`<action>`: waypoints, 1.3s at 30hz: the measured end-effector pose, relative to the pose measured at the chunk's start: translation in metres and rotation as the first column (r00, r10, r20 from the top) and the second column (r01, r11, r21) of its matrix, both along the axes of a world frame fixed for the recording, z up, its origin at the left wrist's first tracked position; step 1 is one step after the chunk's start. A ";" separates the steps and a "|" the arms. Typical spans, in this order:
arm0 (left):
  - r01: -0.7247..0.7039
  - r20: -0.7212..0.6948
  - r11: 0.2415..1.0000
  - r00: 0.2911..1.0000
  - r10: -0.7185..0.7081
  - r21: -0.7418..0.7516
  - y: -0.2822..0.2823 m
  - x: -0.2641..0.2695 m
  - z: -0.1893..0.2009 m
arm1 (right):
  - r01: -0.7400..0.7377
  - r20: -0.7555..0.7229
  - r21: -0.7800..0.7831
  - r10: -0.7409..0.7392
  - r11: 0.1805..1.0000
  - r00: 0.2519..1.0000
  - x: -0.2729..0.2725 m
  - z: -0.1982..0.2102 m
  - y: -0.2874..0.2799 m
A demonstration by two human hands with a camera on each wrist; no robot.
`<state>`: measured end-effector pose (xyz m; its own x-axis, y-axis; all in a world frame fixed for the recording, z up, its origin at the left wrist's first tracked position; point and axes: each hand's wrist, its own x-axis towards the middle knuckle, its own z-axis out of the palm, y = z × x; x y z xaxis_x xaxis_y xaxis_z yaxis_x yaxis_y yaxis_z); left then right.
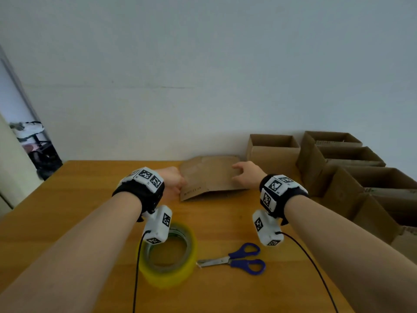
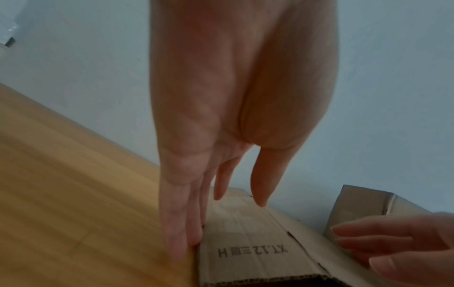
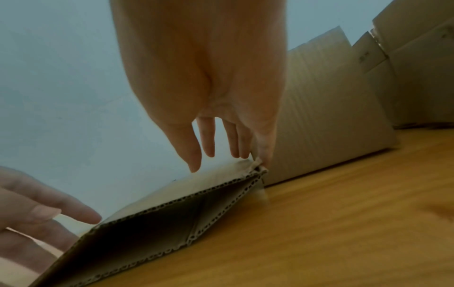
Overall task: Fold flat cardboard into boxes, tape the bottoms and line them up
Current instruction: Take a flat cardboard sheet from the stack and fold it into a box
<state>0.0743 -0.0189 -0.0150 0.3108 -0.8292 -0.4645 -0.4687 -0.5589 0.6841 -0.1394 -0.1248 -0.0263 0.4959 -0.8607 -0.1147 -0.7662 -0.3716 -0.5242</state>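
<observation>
The flat brown corrugated cardboard blank (image 1: 211, 177) sits on the wooden counter (image 1: 90, 199), half popped open at its near edge. Left hand (image 1: 172, 180) and right hand (image 1: 247, 173), fingers straight, touch its ends.

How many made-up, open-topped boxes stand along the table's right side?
5 at least: one box by the wall beside the flat cardboard, then four in a row running nearer. More may lie off-frame.

Brown flattened cardboard (image 1: 212, 177) with dark printed lettering, on an orange-tan wooden table (image 1: 67, 199). Nearer than the cardboard: yellow tape roll (image 1: 168, 265), blue-handled scissors (image 1: 237, 259). Black-and-white checkered markers on wrist cameras (image 1: 273, 188).
</observation>
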 end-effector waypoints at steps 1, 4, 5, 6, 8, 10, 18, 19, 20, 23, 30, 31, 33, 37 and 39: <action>-0.006 -0.004 1.000 1.000 0.006 -0.005 -0.001 0.001 -0.001 | 0.007 0.005 0.002 -0.007 1.000 1.000 0.000 -0.002 0.000; -0.064 -0.074 0.998 0.995 0.063 -0.015 -0.001 0.004 -0.002 | 0.031 0.044 -0.008 -0.031 0.999 0.999 0.000 -0.005 -0.001; -0.084 -0.101 0.996 0.992 0.082 -0.011 0.000 0.004 -0.003 | 0.038 0.060 -0.014 -0.037 0.999 0.998 0.000 -0.005 -0.001; -0.104 -0.128 0.995 0.986 0.102 -0.004 0.001 0.005 -0.003 | 0.044 0.075 -0.020 -0.042 0.999 0.996 0.000 -0.005 0.000; -0.132 -0.184 0.991 0.974 0.133 0.018 0.002 0.006 -0.003 | 0.054 0.106 -0.024 -0.052 0.998 0.993 0.001 -0.004 0.000; -0.161 -0.230 0.986 0.959 0.167 0.046 0.004 0.008 -0.004 | 0.062 0.143 -0.014 -0.060 0.998 0.988 0.002 -0.003 0.000; -0.268 -0.310 0.963 0.918 0.249 -0.020 0.009 0.009 -0.010 | 0.085 0.297 0.058 -0.099 0.995 0.950 0.004 0.004 0.002; -0.280 -0.328 0.959 0.910 0.251 -0.042 0.010 0.009 -0.008 | 0.097 0.309 0.064 -0.112 0.993 0.945 0.003 0.004 0.003; -0.287 -0.343 0.956 0.906 0.249 -0.064 0.011 0.009 -0.006 | 0.107 0.322 0.072 -0.125 0.992 0.938 0.002 0.004 0.004; -0.288 -0.312 0.946 0.922 0.232 -0.149 0.017 0.004 0.001 | 0.132 0.365 0.101 -0.160 0.986 0.917 -0.005 0.004 0.010; -0.260 -0.277 0.917 0.944 0.177 -0.301 0.039 -0.022 0.022 | 0.176 0.450 0.127 -0.215 0.976 0.867 -0.030 0.014 0.033; -0.258 -0.255 0.910 0.950 0.178 -0.325 0.044 -0.027 0.026 | 0.184 0.457 0.120 -0.219 0.976 0.862 -0.035 0.017 0.037; -0.219 -0.173 0.897 0.971 0.163 -0.383 0.051 -0.036 0.032 | 0.198 0.477 0.105 -0.224 0.975 0.850 -0.045 0.021 0.044; -0.111 -0.032 0.895 0.994 0.108 -0.431 0.069 -0.055 0.036 | 0.213 0.499 0.084 -0.226 0.974 0.837 -0.067 0.022 0.057; -0.052 0.007 0.905 0.998 0.061 -0.423 0.078 -0.067 0.034 | 0.212 0.490 0.074 -0.221 0.974 0.843 -0.077 0.021 0.065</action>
